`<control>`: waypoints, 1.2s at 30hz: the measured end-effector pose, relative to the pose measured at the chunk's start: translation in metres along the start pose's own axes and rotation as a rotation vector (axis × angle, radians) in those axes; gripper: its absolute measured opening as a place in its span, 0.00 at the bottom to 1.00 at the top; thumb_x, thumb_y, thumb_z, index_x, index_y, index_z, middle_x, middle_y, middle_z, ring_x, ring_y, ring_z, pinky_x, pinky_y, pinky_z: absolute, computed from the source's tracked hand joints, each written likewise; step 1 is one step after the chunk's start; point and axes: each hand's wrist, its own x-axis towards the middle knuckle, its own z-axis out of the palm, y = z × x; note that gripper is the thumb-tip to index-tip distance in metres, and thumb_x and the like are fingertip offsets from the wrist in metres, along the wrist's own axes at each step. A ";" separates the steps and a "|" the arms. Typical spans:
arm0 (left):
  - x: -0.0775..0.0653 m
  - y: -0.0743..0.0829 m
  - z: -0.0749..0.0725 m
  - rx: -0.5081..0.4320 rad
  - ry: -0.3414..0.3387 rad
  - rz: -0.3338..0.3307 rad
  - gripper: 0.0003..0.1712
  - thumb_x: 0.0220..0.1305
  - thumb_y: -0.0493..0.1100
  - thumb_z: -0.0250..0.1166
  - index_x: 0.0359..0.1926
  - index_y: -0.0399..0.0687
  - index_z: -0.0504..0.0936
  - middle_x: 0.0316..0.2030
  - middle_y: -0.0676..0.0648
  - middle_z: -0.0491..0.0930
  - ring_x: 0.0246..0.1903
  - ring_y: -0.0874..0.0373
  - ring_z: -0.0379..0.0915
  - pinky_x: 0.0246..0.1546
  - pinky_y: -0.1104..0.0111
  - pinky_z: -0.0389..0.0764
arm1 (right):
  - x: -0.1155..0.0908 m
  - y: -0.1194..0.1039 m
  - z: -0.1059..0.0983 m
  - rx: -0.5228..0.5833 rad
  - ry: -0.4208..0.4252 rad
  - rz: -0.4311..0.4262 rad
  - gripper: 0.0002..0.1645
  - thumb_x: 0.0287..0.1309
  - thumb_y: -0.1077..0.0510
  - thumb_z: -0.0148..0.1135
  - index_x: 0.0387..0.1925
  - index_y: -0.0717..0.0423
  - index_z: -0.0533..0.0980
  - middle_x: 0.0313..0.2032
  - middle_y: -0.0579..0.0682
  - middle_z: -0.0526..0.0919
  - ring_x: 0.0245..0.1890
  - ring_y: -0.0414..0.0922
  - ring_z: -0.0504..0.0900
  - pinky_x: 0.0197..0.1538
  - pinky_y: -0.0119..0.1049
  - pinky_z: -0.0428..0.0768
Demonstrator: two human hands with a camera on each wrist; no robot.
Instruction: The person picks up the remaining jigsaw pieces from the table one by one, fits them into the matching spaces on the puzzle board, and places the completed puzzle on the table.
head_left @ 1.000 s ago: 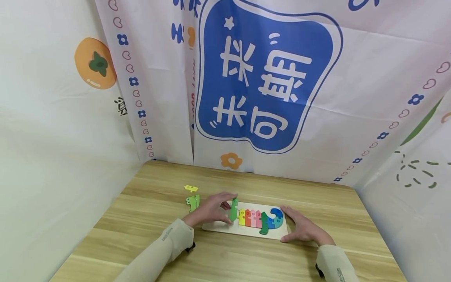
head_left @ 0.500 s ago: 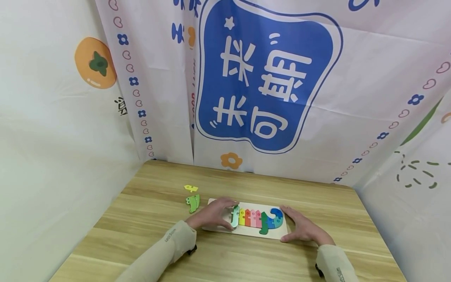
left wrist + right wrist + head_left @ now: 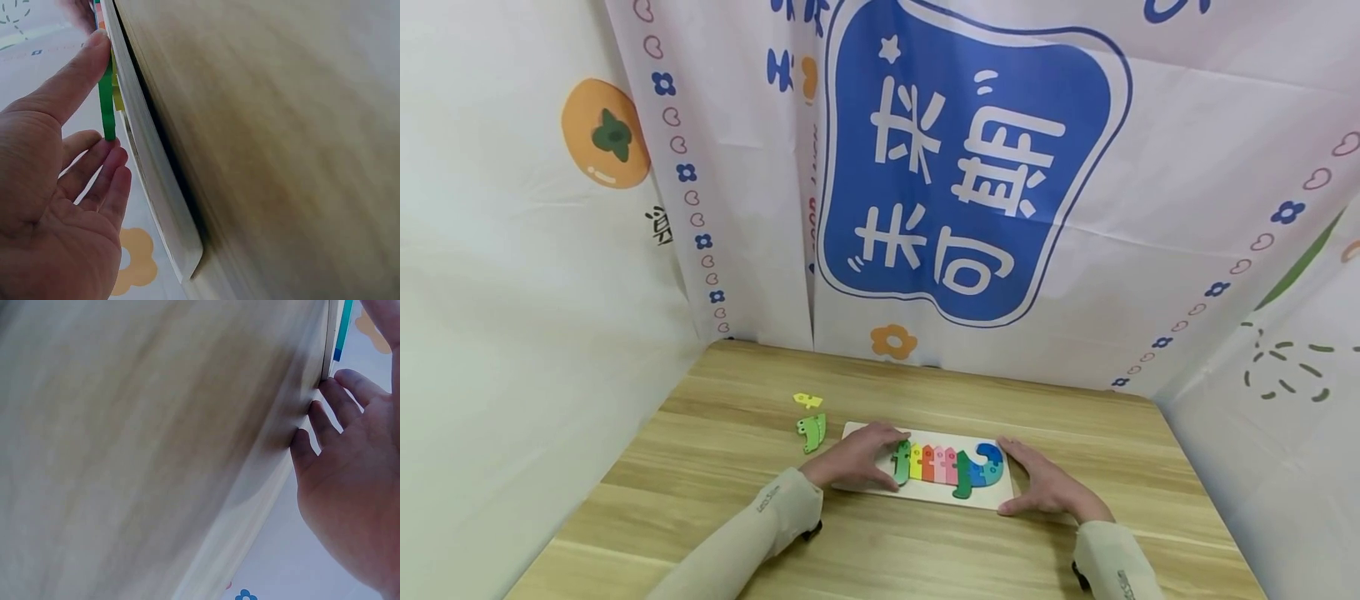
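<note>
A pale wooden puzzle board (image 3: 925, 497) lies on the table, bearing a row of coloured crocodile pieces. My left hand (image 3: 859, 457) pinches a green leg piece (image 3: 902, 468) between thumb and fingers, at the left end of the row beside a yellow piece (image 3: 915, 461). In the left wrist view this green piece (image 3: 106, 103) stands edge-on between the thumb and fingertips. My right hand (image 3: 1047, 485) holds the board's right end, fingers at the far corner and thumb at the near one. The right wrist view shows its fingertips touching the board's edge (image 3: 329, 337).
Left of the board lie a light green crocodile head piece (image 3: 812, 432) and a loose yellow piece (image 3: 807, 400). The wooden table (image 3: 925, 558) backs onto a white printed cloth (image 3: 760, 275), with more cloth on both sides.
The green leg piece went from tilted above the board to lying flat against the yellow piece, my left hand moving slightly right and towards me with it. The right hand stayed in place.
</note>
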 end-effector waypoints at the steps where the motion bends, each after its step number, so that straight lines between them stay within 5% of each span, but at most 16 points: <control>1: 0.000 0.000 0.000 -0.002 -0.002 -0.003 0.53 0.51 0.60 0.81 0.74 0.50 0.71 0.70 0.49 0.74 0.70 0.52 0.69 0.74 0.56 0.70 | 0.000 0.000 0.000 0.000 0.000 -0.001 0.73 0.40 0.39 0.86 0.81 0.56 0.55 0.79 0.67 0.54 0.78 0.70 0.52 0.76 0.71 0.55; 36: -0.003 0.003 0.002 0.005 -0.032 -0.022 0.49 0.53 0.61 0.80 0.73 0.51 0.73 0.70 0.49 0.75 0.70 0.52 0.69 0.73 0.56 0.70 | 0.000 0.000 0.000 0.012 -0.006 -0.010 0.73 0.41 0.40 0.86 0.81 0.58 0.55 0.79 0.66 0.54 0.79 0.70 0.50 0.76 0.71 0.54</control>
